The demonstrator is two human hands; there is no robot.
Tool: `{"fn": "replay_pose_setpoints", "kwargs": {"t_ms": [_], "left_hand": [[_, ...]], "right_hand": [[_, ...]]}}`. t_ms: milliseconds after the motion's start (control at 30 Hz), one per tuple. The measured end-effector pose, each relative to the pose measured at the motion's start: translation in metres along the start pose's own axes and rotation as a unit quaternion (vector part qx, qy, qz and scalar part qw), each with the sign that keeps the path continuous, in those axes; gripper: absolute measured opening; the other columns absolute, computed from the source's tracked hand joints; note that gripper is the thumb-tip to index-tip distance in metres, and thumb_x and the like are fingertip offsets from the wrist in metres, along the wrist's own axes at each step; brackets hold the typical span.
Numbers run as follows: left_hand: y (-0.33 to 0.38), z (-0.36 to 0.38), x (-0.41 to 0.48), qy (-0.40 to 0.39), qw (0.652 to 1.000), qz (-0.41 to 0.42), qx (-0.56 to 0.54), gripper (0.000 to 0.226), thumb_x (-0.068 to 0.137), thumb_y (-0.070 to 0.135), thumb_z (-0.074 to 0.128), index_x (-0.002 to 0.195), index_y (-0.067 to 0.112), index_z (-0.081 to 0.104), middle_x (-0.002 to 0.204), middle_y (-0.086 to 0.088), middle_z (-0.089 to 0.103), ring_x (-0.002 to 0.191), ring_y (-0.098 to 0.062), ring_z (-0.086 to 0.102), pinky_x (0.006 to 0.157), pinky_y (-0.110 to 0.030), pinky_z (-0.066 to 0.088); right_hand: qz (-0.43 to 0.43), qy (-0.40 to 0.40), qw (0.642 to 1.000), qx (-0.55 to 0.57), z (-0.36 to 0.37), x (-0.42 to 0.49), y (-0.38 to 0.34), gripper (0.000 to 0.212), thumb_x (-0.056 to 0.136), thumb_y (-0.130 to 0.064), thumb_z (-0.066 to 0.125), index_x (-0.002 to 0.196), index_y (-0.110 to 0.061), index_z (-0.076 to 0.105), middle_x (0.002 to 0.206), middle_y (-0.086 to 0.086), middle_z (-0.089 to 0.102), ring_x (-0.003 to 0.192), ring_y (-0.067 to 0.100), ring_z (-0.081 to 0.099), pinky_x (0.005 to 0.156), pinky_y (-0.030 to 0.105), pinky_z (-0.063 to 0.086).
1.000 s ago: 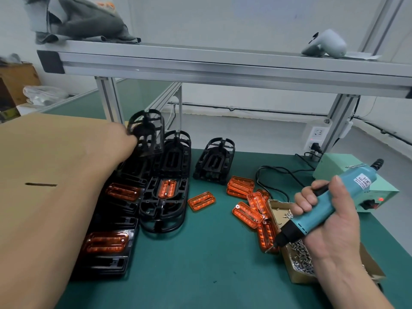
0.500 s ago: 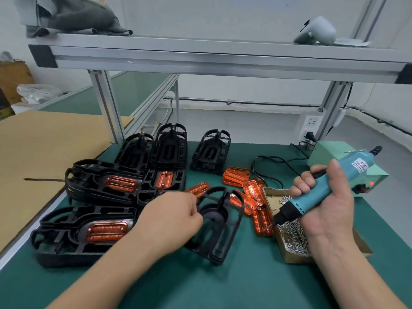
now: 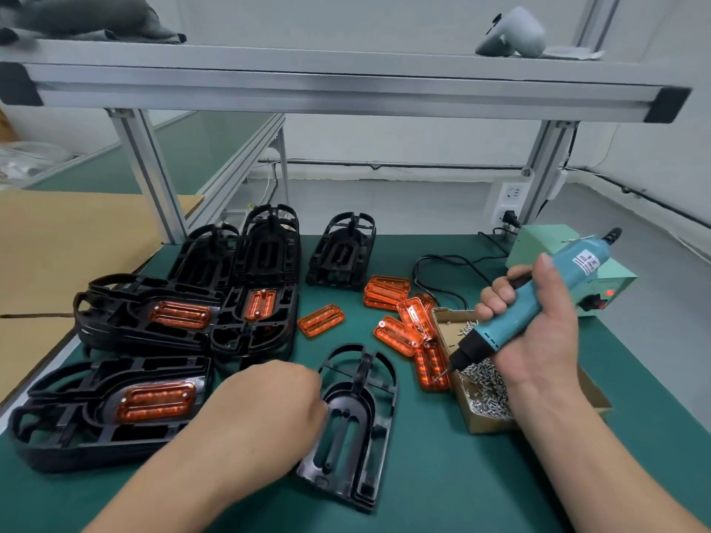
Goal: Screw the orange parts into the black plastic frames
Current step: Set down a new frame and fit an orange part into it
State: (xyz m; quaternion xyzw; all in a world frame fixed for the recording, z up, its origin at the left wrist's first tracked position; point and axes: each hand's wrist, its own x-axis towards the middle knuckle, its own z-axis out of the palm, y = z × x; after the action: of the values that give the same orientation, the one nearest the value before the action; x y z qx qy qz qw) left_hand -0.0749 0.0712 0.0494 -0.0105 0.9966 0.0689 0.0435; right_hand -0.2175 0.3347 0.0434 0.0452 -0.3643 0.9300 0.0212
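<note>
The black frame, carried tilted half a second ago, now lies flat near the bench's front edge, ready for an orange part. The left hand seems to grip its left rim, fingers hidden. The right hand, right of the frame, clasps the screwdriver over the screw box.

Aluminium-profile shelf carries crumpled grey cloth at left, white plastic handheld controller at right. Below — pale green metal power box, red light lit, black cable looped beside it; flat brown cardboard sheet far left.
</note>
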Motion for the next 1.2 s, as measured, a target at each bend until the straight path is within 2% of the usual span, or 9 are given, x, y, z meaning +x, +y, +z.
{"fn": "replay_pose_setpoints", "kwargs": {"t_ms": [133,533,667,767,833,933,1000,1100,1200], "left_hand": [[-0.001,0.002,-0.001,-0.011,0.999,0.001,-0.034,0.024,0.1,0.038,0.044,0.082,0.025,0.053,0.08,0.005,0.063,0.074,-0.012,0.06,0.065,-0.034,0.048],[-0.007,-0.001,0.002,-0.002,0.999,0.027,-0.021,0.027,0.092,0.049,0.059,0.079,0.026,0.062,0.073,0.012,0.065,0.069,-0.003,0.06,0.059,-0.022,0.046],[-0.001,-0.001,0.0,0.065,0.997,0.042,0.008,0.03,0.102,0.052,0.048,0.085,0.029,0.055,0.071,0.009,0.062,0.067,-0.007,0.059,0.06,-0.028,0.047],[-0.012,-0.007,0.0,0.121,0.989,0.088,-0.017,0.009,0.106,0.044,0.043,0.108,0.04,0.05,0.073,0.015,0.062,0.068,-0.003,0.059,0.064,-0.027,0.049],[-0.023,-0.013,0.002,0.093,0.987,0.126,-0.032,0.032,0.102,0.036,0.047,0.127,0.056,0.047,0.083,0.024,0.066,0.077,0.004,0.062,0.071,-0.022,0.051],[-0.033,-0.009,0.009,0.032,0.986,0.162,-0.009,0.064,0.096,0.02,0.052,0.139,0.067,0.042,0.122,0.031,0.065,0.112,0.007,0.061,0.096,-0.023,0.052],[-0.035,0.0,0.013,0.004,0.984,0.18,-0.005,0.075,0.096,0.012,0.053,0.141,0.07,0.039,0.125,0.028,0.062,0.12,0.004,0.059,0.102,-0.025,0.051],[-0.036,0.009,0.018,-0.009,0.979,0.205,-0.013,0.072,0.099,0.014,0.058,0.143,0.068,0.039,0.123,0.028,0.063,0.119,0.004,0.059,0.103,-0.024,0.05],[-0.031,0.01,0.016,-0.013,0.976,0.218,-0.017,0.061,0.098,0.034,0.067,0.143,0.066,0.041,0.126,0.03,0.062,0.118,0.007,0.057,0.1,-0.017,0.045]], "right_hand": [[0.002,-0.007,1.0,0.002,0.0,-0.001,0.0,0.03,0.098,-0.045,0.071,0.084,-0.02,0.063,0.071,-0.002,0.044,0.06,0.011,0.044,0.055,0.025,0.045],[0.012,-0.016,1.0,0.004,0.001,-0.002,0.001,0.029,0.099,-0.045,0.07,0.085,-0.021,0.064,0.072,-0.002,0.044,0.062,0.012,0.043,0.056,0.025,0.045],[0.01,-0.019,1.0,0.003,0.0,-0.003,0.001,0.028,0.097,-0.045,0.072,0.084,-0.021,0.065,0.073,-0.002,0.045,0.061,0.011,0.044,0.056,0.025,0.046],[0.01,-0.017,1.0,0.004,0.0,-0.003,0.001,0.028,0.097,-0.045,0.073,0.086,-0.02,0.064,0.073,-0.002,0.044,0.062,0.011,0.044,0.057,0.025,0.045],[0.01,-0.017,1.0,0.004,0.0,-0.004,0.001,0.028,0.097,-0.045,0.072,0.087,-0.02,0.063,0.073,-0.002,0.044,0.062,0.011,0.044,0.057,0.025,0.045],[0.007,-0.016,1.0,-0.001,0.001,-0.005,0.002,0.028,0.098,-0.044,0.071,0.087,-0.02,0.064,0.073,-0.002,0.045,0.062,0.011,0.044,0.057,0.025,0.045],[0.007,-0.017,1.0,-0.003,0.002,-0.006,0.002,0.028,0.099,-0.044,0.07,0.086,-0.02,0.064,0.072,-0.003,0.045,0.061,0.011,0.045,0.056,0.025,0.046],[0.007,-0.013,1.0,-0.001,0.002,-0.006,0.001,0.028,0.098,-0.044,0.071,0.086,-0.02,0.064,0.072,-0.003,0.045,0.061,0.011,0.044,0.056,0.025,0.045],[0.008,-0.011,1.0,0.005,0.002,-0.005,0.0,0.028,0.098,-0.044,0.071,0.085,-0.02,0.064,0.072,-0.003,0.044,0.061,0.011,0.044,0.057,0.025,0.045]]}}
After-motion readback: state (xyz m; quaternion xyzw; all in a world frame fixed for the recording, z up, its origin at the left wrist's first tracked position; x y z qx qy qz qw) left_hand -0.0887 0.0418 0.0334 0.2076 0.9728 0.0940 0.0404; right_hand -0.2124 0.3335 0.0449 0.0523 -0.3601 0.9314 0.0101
